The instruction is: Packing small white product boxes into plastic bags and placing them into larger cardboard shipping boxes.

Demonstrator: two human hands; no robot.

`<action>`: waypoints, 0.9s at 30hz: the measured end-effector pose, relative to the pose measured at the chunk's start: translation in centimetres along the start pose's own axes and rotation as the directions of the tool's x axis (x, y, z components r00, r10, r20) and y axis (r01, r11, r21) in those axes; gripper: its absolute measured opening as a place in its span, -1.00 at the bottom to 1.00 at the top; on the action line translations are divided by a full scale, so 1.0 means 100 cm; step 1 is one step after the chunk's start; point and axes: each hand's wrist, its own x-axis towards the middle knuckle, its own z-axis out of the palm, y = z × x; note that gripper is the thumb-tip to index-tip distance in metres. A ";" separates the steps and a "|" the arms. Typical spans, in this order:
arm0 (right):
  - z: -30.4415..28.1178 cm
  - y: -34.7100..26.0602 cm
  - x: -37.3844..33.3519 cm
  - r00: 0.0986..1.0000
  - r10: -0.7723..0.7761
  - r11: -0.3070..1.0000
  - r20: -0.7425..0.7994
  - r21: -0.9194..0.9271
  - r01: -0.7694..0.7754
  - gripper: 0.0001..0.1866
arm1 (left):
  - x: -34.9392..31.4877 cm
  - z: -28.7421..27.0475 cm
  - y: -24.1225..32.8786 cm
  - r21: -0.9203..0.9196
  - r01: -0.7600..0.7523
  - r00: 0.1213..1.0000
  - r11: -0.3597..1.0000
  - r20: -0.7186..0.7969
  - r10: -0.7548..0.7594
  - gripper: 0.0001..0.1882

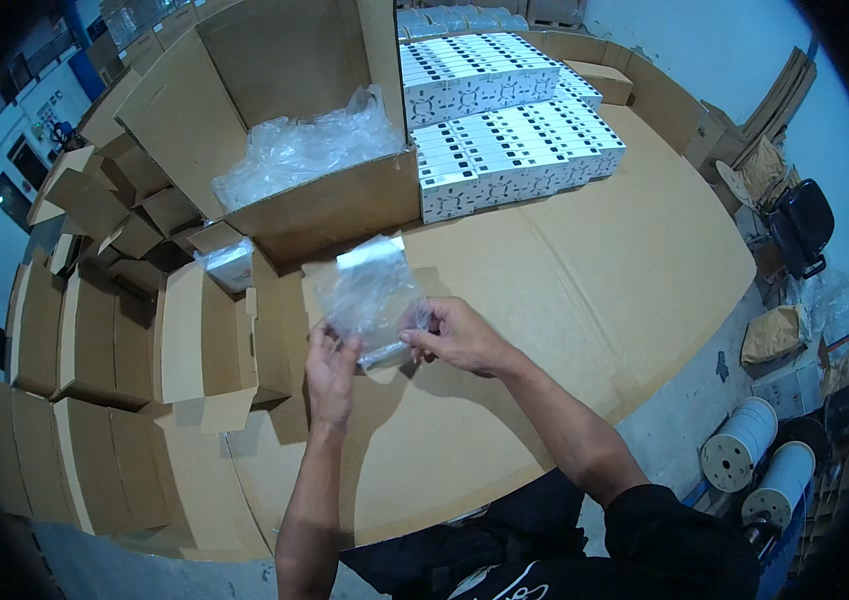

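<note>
Pinching clear plastic bag [369, 297] mid-frame by its right edge: right hand [459, 338]; left hand [330, 375] at lower-left corner, grip unclear. Looks like bag-handling step; next move probably needs two-handed control. Carton [329, 218] upper left, white boxes [514, 150] upper centre.

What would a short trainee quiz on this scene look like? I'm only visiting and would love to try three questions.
1. True or false: the right hand grips the clear bag near its lower end.
2. Multiple choice: as the picture shows it, where do the stacked white boxes stand relative to the large open carton?
A) to its left
B) to its right
C) inside it
3. Short answer: what lies in the large open carton?

Key:
1. True.
2. B.
3. Crumpled clear plastic.
</note>
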 end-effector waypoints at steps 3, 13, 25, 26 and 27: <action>0.007 0.006 0.002 0.997 -0.040 0.997 0.072 -0.055 0.044 -0.89 | -0.003 -0.003 0.003 0.281 0.066 0.997 0.958 -0.043 -0.056 -0.67; 0.011 -0.009 0.001 0.967 -0.068 0.995 -0.245 0.057 0.084 -0.83 | 0.000 0.002 0.011 0.404 -0.078 0.924 0.912 -0.313 0.218 -0.64; 0.008 0.013 0.013 0.865 -0.294 0.946 -0.407 0.002 0.323 -0.78 | -0.006 0.012 0.010 0.481 -0.196 0.948 0.855 -0.130 0.290 -0.75; 0.013 0.008 0.011 0.858 -0.323 0.945 -0.400 -0.080 0.318 -0.82 | -0.007 0.012 0.009 0.512 -0.176 0.962 0.841 -0.090 0.256 -0.77; 0.017 0.008 0.011 0.857 -0.323 0.945 -0.402 -0.082 0.317 -0.82 | -0.008 0.013 0.009 0.511 -0.176 0.963 0.842 -0.088 0.255 -0.77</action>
